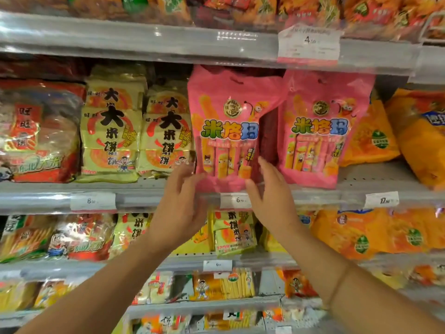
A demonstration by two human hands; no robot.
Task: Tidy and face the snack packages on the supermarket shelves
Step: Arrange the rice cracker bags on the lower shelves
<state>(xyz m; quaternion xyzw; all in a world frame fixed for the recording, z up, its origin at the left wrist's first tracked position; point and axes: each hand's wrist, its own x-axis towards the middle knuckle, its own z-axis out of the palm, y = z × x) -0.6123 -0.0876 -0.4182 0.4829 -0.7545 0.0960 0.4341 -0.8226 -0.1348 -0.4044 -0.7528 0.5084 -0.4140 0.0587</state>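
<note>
Pink foil snack pouch (228,131), standing at the shelf lip directly above the 6-yuan price tag (237,200); likely light, soft, crinkly; left hand (179,203) and right hand (269,189), fingers straight, press its lower edges.

Two pink bags (226,131) (320,131) carry green, orange and blue lettering over yellow-orange stick pictures. The yellow packs (110,131) beside them show black characters inside red-orange rings. At the shelf's left edge sits a red bag (41,131); at its right edge, orange bags (419,136) bear green round marks.
</note>
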